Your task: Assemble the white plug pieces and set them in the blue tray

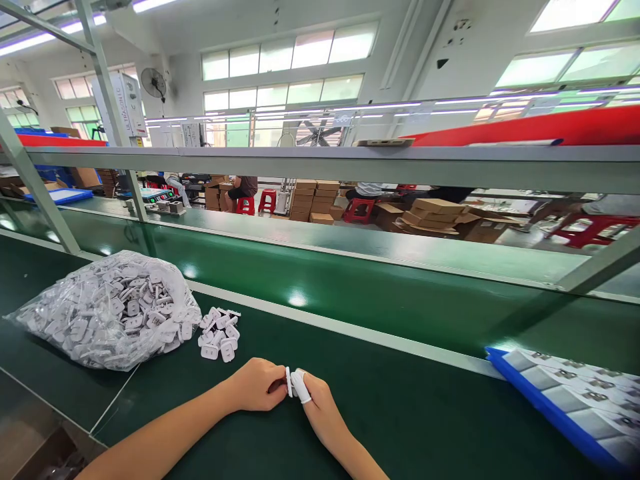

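Above the green work surface, my left hand (260,385) pinches a small white plastic piece (289,382) on edge between thumb and fingers. My right hand (320,405) meets it from the other side, its fingers closed against the same piece. A white finger cot (301,387) covers a digit of that hand. Whether a second part sits between the two hands is hidden. Just beyond my left hand lies a loose pile of similar white plastic pieces (219,335), some showing small slots. Farther left, an open clear plastic bag (107,313) bulges with many more.
At the right, a blue tray (543,405) holds rows of white parts with metal bits. A pale strip (340,325) separates my surface from the green belt (300,287). An overhead shelf (320,163) spans the bench on slanted posts. Cardboard boxes (313,198) and seated people are beyond.
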`<state>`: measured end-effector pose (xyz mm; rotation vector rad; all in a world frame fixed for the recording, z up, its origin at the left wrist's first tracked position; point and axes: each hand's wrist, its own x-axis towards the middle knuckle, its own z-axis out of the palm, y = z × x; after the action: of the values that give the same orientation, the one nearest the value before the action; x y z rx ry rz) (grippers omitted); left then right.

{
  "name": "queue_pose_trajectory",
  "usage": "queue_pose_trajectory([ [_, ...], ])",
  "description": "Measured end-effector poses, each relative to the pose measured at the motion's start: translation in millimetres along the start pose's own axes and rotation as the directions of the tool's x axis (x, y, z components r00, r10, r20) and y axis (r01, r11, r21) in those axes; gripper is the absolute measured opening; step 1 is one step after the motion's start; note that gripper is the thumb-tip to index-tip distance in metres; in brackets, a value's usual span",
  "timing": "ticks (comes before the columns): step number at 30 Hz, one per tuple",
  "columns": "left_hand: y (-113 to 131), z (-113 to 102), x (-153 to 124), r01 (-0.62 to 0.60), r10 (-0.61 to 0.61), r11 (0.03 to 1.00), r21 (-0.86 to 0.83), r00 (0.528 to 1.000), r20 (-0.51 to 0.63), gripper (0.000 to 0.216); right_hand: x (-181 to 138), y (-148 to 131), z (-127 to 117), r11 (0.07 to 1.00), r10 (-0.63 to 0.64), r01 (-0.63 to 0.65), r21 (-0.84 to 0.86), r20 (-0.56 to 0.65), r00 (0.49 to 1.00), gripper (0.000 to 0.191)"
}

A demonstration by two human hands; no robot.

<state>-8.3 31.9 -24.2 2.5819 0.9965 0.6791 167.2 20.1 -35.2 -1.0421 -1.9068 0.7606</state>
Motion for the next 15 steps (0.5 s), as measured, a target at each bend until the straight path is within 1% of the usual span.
queue_pose_trajectory([
  [15,0.6,-0.1,-0.9,-0.003,0.003,1.000,-0.003,1.000,-0.018,0.017,-0.4,2.8,0.3,1.000,0.014,-0.013,-0.013,0.019,1.000,0.037],
])
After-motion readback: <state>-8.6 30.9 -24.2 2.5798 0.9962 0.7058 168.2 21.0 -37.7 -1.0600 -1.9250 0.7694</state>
